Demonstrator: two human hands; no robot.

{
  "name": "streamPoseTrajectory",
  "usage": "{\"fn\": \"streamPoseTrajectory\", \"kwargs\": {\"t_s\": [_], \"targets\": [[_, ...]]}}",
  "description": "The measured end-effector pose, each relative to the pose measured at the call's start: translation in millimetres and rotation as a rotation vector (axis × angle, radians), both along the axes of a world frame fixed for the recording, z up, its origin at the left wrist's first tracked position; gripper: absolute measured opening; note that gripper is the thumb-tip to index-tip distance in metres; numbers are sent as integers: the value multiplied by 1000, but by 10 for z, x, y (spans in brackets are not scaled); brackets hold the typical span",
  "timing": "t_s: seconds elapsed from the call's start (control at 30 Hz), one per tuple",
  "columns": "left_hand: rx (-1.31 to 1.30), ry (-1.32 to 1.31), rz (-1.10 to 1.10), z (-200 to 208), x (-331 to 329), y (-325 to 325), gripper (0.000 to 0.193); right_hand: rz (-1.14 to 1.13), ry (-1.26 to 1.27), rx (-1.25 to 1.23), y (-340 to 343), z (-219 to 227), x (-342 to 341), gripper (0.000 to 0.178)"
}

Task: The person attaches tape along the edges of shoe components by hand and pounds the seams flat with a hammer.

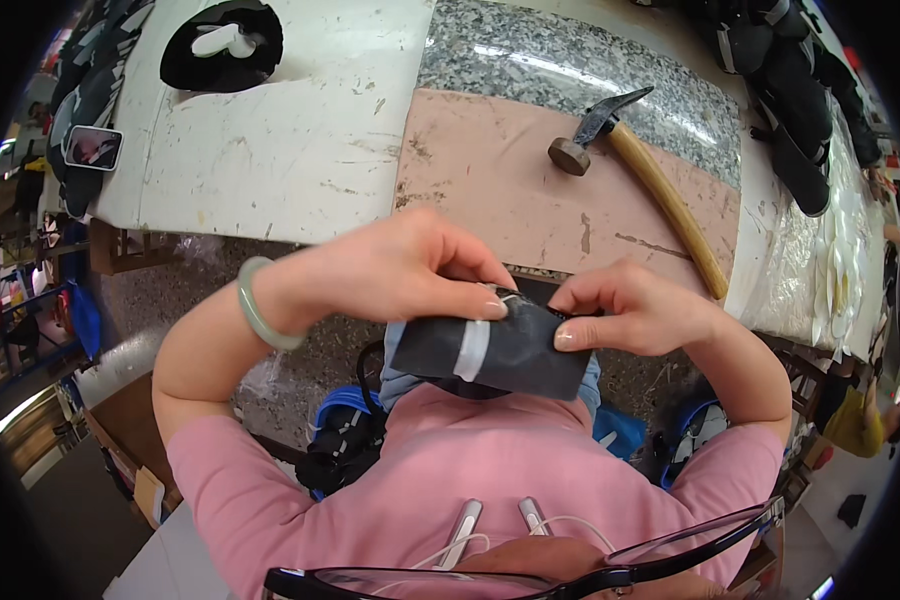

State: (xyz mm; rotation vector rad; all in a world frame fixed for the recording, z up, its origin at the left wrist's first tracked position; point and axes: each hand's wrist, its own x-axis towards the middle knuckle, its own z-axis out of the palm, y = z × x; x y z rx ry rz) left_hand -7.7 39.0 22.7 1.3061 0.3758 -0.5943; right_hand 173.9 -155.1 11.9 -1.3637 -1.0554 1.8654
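Note:
Above my lap I hold a black piece of material [530, 358], seemingly a shoe upper, with a light grey strip across it. My left hand [410, 270] pinches its upper edge between thumb and fingers near the middle. At the right end of that edge, my right hand [630, 310] grips it with the thumb on the near face. Something pale and small shows by the left thumb, too small to make out. The underside of the piece is hidden. On the table beyond lies a hammer [660, 185] with a wooden handle, touched by neither hand.
The hammer's head rests near a speckled stone slab [580, 75] beside a worn pinkish board [490, 170]. A black round container with a white object [220, 45] stands far left. Black shoe pieces [780, 110] pile at right, near clear plastic wrapping [800, 270]. Blue bins [345, 415] flank my legs.

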Motion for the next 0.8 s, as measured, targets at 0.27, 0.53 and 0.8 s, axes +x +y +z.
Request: {"fn": "streamPoseTrajectory", "kwargs": {"t_s": [0.27,0.53,0.8], "targets": [[431,-380,-16,-321,245,277,22,-304,-790,466,139,-172,-31,29],[886,-552,12,-323,178,16,15,-132,-791,413,243,-77,164,20],[882,-567,49,-373,194,-79,12,27,-1136,726,291,18,127,21]]}}
